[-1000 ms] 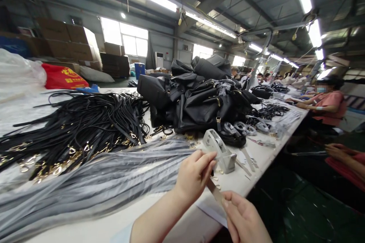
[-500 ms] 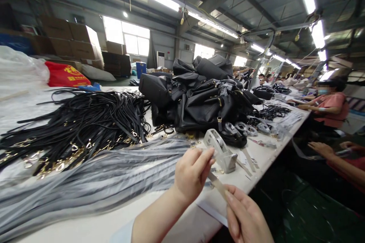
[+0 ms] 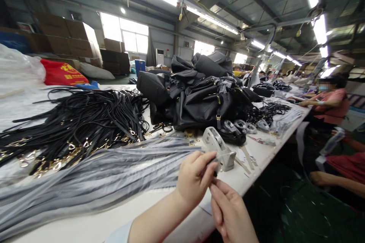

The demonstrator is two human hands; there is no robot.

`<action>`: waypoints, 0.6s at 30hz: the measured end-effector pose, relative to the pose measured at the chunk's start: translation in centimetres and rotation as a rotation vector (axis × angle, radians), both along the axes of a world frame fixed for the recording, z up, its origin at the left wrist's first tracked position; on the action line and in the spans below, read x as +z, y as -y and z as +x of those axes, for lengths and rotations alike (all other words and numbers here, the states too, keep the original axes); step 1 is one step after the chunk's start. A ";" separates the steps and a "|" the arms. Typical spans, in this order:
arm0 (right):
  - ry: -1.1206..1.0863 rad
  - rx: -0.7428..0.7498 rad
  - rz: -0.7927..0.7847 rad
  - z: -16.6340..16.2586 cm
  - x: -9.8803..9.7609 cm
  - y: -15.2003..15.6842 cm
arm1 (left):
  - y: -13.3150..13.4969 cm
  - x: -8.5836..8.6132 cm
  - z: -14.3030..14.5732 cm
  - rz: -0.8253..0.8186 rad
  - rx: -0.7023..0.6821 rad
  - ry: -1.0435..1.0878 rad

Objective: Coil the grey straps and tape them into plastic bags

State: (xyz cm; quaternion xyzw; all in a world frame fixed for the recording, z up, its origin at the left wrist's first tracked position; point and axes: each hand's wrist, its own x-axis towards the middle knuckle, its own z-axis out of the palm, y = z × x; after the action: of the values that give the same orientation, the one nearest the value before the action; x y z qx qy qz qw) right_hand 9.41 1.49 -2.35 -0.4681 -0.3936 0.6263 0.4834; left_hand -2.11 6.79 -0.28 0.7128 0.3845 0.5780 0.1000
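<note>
My left hand (image 3: 195,178) is closed, its thumb and fingers pinched together over the table's front edge. Just below, my right hand (image 3: 232,210) is also closed, with its fingertips almost touching the left ones. Between them they hold a narrow strip, now nearly all hidden by the fingers; a small dark bit (image 3: 215,174) shows at the pinch. Right behind my left hand stands a grey tape dispenser (image 3: 218,148). Long straps in clear grey wrapping (image 3: 114,174) lie left of my hands.
Black straps with gold clasps (image 3: 94,121) are heaped at the left. Black bags (image 3: 194,98) make a tall pile behind the dispenser. Loose pale strips (image 3: 246,159) lie to its right. One co-worker (image 3: 330,100) is farther along the table; another's arm (image 3: 336,180) shows nearer, at the right.
My right hand has moved up and left to meet my left hand. The pale strip that stretched between them is now mostly covered. The nearer co-worker's hands have moved.
</note>
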 end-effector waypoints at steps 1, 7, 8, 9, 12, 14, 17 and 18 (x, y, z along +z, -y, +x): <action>0.031 0.017 0.005 0.1 0.0 0.2 | -0.3 0.1 -0.1 -0.091 -0.021 0.059; 0.158 0.083 0.022 0.8 -0.3 0.7 | -2.2 0.2 -0.5 -0.442 -0.113 0.352; 0.171 0.081 0.025 0.9 -0.3 0.7 | -2.3 0.2 -0.6 -0.438 -0.117 0.362; 0.178 0.073 0.027 0.9 -0.2 0.6 | -2.4 0.1 -0.7 -0.415 -0.109 0.355; 0.164 0.032 0.024 0.8 -0.2 0.3 | -2.0 0.0 -0.8 -0.251 -0.038 0.235; 0.134 -0.004 0.025 0.3 -0.3 0.0 | -1.3 -0.1 -0.6 -0.127 -0.023 0.120; 0.031 -0.114 -0.003 -0.9 -0.4 -0.6 | -0.1 -0.3 -0.1 0.010 -0.065 -0.003; -0.029 -0.156 -0.025 -1.2 -0.3 -0.7 | 0.3 -0.3 0.1 0.040 -0.082 -0.023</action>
State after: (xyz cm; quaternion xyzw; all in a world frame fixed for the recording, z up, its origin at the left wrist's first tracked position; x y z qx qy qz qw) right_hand 8.18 2.19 -2.69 -0.4941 -0.3408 0.5983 0.5308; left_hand -1.97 6.49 -0.62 0.7363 0.3444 0.5729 0.1049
